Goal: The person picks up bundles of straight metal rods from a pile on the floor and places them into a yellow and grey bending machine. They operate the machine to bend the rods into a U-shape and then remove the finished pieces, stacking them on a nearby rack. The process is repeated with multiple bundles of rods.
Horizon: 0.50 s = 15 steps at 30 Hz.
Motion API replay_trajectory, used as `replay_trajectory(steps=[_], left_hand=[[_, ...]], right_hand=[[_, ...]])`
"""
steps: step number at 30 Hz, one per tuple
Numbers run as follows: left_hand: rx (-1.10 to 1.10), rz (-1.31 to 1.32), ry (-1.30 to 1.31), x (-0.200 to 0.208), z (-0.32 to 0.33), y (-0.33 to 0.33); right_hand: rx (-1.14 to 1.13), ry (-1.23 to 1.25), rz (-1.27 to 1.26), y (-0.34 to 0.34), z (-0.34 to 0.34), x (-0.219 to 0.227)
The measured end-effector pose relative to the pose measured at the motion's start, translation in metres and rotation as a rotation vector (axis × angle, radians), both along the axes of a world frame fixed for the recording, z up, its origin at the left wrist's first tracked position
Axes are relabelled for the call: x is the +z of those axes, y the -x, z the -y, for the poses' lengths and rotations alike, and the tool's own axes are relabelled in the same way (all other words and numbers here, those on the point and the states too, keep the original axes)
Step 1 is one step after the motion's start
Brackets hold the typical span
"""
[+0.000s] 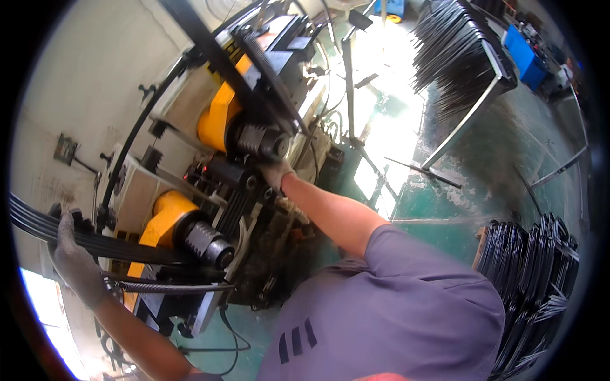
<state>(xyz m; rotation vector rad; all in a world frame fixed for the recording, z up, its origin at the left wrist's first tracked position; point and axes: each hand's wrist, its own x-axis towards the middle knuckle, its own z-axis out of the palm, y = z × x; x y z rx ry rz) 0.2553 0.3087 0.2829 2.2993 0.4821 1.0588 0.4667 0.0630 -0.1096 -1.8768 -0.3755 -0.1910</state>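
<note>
"Grey-purple shirt [394, 317] logged as nearest the camera. Where are the black strips [127, 246]?"

"Lower left. They are carried from the left rim toward the lower roller [208, 244], beside its yellow housing [168, 213]. Whether the roller is touched cannot be told."

"Hand states, quick?"

"Left hand [73, 260]: gloved, closed around the strips near the left rim. Right hand [276, 175]: gloved too, placed just under the end of the upper roller [262, 141]. Its fingers are hidden, so spread or grip can't be told."

"Handling?"

"Material can't be confirmed, rubber, plastic or coated metal. A long, even curve is kept with no sharp sag, so fairly stiff and springy is judged. Moderate weight as a bundle is likely, light if taken singly. Not fragile, by the look."

"Slippery?"

"Probably a bit. A sheen is shown along the surface, and the strands are laid side by side, so sliding past one another could be expected. Grip is likely helped by the glove."

"Best hold?"

"All strands should be gathered in one full fist, some way out from the roller, as is done by the left hand. A pinch on one strand would likely let the others fan out. Fingers are best kept clear of the roller's ridged face."
</note>
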Motion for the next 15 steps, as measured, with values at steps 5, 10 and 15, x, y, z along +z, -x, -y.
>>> replay_trajectory(steps=[5,10,15], left_hand=[[-0.207,-0.222,0.044,0.0,-0.027,0.016],[-0.301,-0.166,0.038,-0.007,-0.016,0.022],[-0.26,-0.166,0.063,-0.007,-0.011,0.018]], right_hand=[[0.091,0.195,0.115,-0.014,0.002,-0.053],[0.133,-0.066,-0.071,-0.006,0.003,-0.045],[0.112,-0.503,-0.427,0.005,0.009,-0.017]])
